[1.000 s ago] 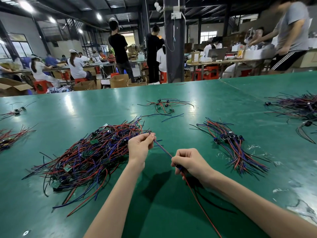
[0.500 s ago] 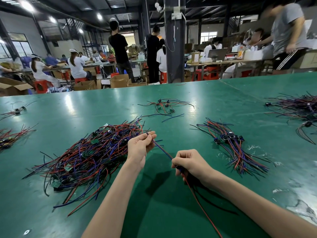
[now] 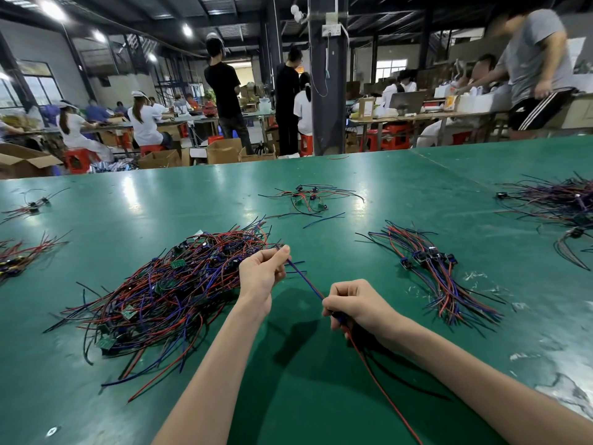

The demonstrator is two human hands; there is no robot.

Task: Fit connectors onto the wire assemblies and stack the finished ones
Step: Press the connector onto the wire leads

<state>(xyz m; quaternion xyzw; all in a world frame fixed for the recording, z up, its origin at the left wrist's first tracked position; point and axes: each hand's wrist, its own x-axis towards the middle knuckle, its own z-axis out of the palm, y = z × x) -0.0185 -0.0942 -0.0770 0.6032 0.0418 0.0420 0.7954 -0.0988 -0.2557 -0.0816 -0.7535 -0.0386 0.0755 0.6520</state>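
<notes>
Over the green table (image 3: 321,396), my left hand (image 3: 261,275) pinches the far ends of a wire assembly (image 3: 305,281) of blue and red wires. My right hand (image 3: 356,303) grips the same assembly lower down, fingers curled round it; whatever sits inside the fist is hidden. Its red wire (image 3: 378,383) trails toward me. A big tangled pile of red, blue and black wires with small green boards (image 3: 167,290) lies just left of my left hand. A neater stack of assemblies with black connectors (image 3: 430,268) lies to the right.
A small cluster of wires (image 3: 308,200) lies farther back at centre. More wire piles sit at the far right (image 3: 558,203) and left edge (image 3: 19,255). White scraps (image 3: 481,277) dot the right side. People work at benches beyond the table.
My left hand has lifted its end of the wires slightly and shifted its pinch. My right hand has stayed in place.
</notes>
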